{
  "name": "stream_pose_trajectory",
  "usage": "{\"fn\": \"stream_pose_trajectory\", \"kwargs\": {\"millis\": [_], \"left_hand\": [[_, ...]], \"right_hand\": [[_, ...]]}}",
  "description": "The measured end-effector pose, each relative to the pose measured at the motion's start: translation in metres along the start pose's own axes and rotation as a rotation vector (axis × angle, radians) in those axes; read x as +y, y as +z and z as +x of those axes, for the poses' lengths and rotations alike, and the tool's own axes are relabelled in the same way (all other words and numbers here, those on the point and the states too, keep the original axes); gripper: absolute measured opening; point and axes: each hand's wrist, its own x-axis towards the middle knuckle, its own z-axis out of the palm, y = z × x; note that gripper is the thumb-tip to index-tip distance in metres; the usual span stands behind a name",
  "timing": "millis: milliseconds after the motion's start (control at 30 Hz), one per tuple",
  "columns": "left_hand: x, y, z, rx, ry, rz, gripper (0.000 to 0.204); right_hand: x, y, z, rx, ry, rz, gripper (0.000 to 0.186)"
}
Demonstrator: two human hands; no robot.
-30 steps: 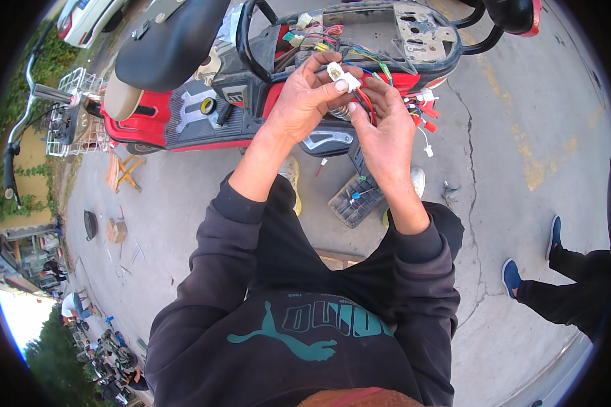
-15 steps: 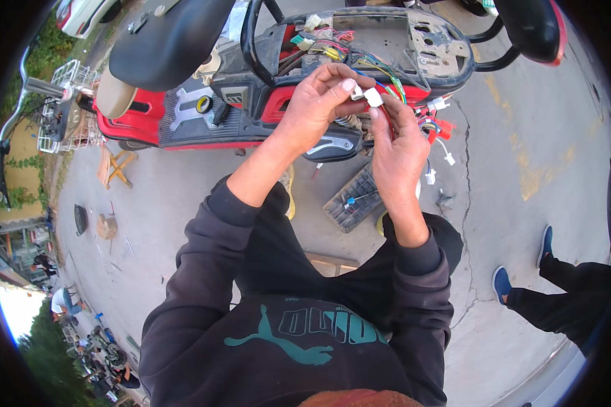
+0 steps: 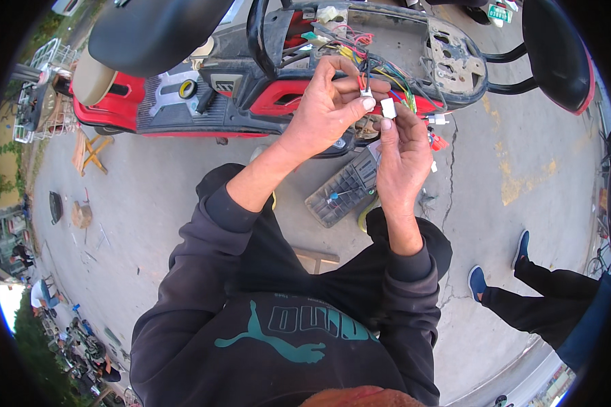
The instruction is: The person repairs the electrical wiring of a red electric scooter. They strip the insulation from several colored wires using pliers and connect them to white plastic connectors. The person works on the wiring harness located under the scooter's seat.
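Observation:
Between the thumb and fingers of my left hand [image 3: 324,112] is a small white wire connector [image 3: 366,93], with thin wires running up from it. My right hand [image 3: 402,159] pinches a second white connector [image 3: 387,108], a blocky one, just to the right of the first. A small gap separates the two. Both hands are raised in front of a red and black electric scooter [image 3: 271,98], whose seat base lies exposed. Bundles of coloured wires [image 3: 349,51] spill out of its open compartment behind my fingers. Another white plug [image 3: 438,119] and a red connector [image 3: 438,142] hang past my right hand.
A black plastic tray-like part [image 3: 343,193] lies on the ground below my hands. A roll of yellow tape [image 3: 187,88] rests on the footboard. Folded-up black seats [image 3: 153,34] overhang the left. At right stands another person in blue shoes [image 3: 477,281].
The two connectors, close together before, are now a little apart. My left hand has turned its connector upright, wires upward. The whole view has shifted slightly.

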Motion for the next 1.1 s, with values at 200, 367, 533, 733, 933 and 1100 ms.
{"fn": "stream_pose_trajectory", "kwargs": {"millis": [200, 367, 533, 733, 933, 1100], "left_hand": [[0.006, 0.004, -0.003, 0.000, -0.198, -0.517, 0.028], [-0.003, 0.005, -0.002, -0.024, -0.196, -0.799, 0.032], [-0.004, 0.017, -0.002, 0.031, -0.197, -0.744, 0.029], [-0.001, 0.020, -0.005, 0.104, -0.205, -0.679, 0.026], [-0.003, 0.022, -0.006, 0.118, -0.195, -0.595, 0.026], [-0.002, 0.027, -0.006, 0.150, -0.171, -0.602, 0.023]], "right_hand": [[-0.005, -0.002, -0.005, 0.038, -0.078, 0.078, 0.031], [-0.001, -0.004, -0.011, 0.052, -0.201, -0.015, 0.027], [-0.004, -0.004, -0.012, 0.054, -0.306, -0.337, 0.027], [-0.006, -0.006, -0.011, 0.035, -0.396, -0.431, 0.025], [-0.001, -0.004, -0.012, 0.074, -0.396, -0.452, 0.025], [-0.001, -0.002, -0.013, 0.104, -0.380, -0.457, 0.025]]}}
